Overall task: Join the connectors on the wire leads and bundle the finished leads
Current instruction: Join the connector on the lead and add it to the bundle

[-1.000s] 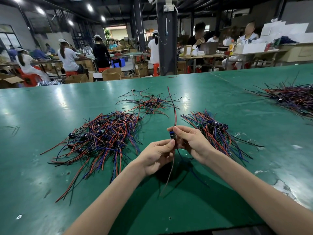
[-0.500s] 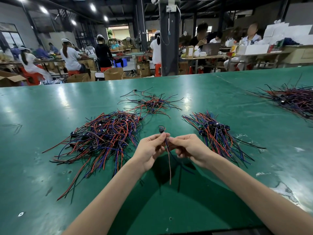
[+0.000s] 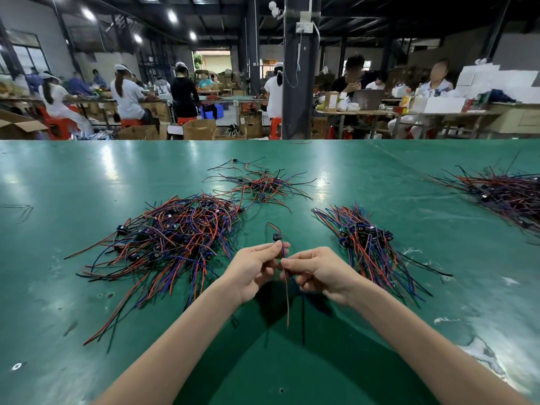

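Bench of green fills the head view from its far edge, below a busy workshop, down to the near edge under the forearms. Bare green surface lies along the far edge, across the left part, and between the hands and the near edge. A worn, whitish patch marks the near right corner.

Four heaps of red, blue and black leads lie on it. The large pile sprawls left of centre. The small pile sits beyond it toward the far edge. The neat pile lies right of centre, its black connectors gathered together. The fourth pile runs out at the right edge.

Both hands meet between the large pile and the neat pile, above the bench. They share one wire lead.

The left hand has its fingers pinched together on the lead just below the black connector, which stands above the fingertips. The right hand sits just beside it, with fingers pinching the same lead slightly lower and the remaining fingers curled inward. Below the hands the lead's red and dark strands hang toward the near edge.
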The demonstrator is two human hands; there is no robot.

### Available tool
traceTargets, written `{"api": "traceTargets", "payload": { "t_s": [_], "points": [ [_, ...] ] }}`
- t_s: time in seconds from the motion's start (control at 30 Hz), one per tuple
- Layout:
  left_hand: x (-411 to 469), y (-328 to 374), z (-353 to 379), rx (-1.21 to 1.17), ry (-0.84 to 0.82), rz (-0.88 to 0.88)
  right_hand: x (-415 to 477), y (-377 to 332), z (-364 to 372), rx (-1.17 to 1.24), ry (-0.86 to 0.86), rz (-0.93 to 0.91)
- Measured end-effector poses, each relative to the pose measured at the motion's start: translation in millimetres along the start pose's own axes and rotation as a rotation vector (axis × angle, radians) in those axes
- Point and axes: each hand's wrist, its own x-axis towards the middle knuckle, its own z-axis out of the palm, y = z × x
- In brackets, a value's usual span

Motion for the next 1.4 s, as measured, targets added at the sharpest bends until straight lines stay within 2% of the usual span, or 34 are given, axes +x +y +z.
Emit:
{"api": "traceTargets", "payload": {
  "t_s": [0.27, 0.63, 1.03, 1.13, 1.27, 1.4],
  "points": [
    [1, 4, -3, -0.143, -0.075, -0.075, -1, 0, 0, 0.003, -0.063, 0.017],
    [0, 5, -2, -0.107, -0.076, -0.042, 1, 0, 0, 0.071, -0.055, 0.007],
    [1, 3, 1, -0.099, -0.056, -0.049, 0, 0, 2, -0.011, -0.06, -0.06],
    [1, 1, 2, -0.004, -0.021, 0.043, -1, -1, 2, -0.05, -0.053, -0.051],
    [1, -6, 3, 0.355, 0.072, 0.298, -1, -1, 2, -0.072, -0.059, -0.003],
    [2, -8, 3, 0.409, 0.103, 0.49, -1, -4, 2, -0.066, -0.074, -0.002]
  ]
}}
